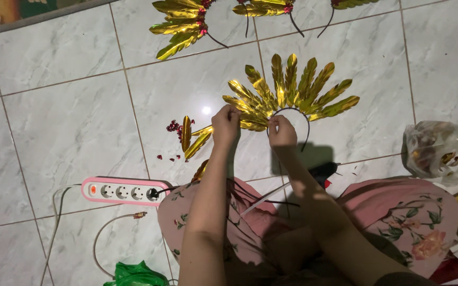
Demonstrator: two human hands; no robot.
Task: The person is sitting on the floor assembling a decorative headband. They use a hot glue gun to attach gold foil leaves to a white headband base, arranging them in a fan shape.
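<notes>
Both hands pinched a gold-leaf headband (292, 92) at frame centre. The left hand (225, 126) gripped its leaves; the right hand (281, 132) gripped its black band.

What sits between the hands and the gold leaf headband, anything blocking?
Nothing visible. Left hand and right hand both already grip the gold leaf headband at its lower edge; loose gold leaves lie off to the left.
</notes>
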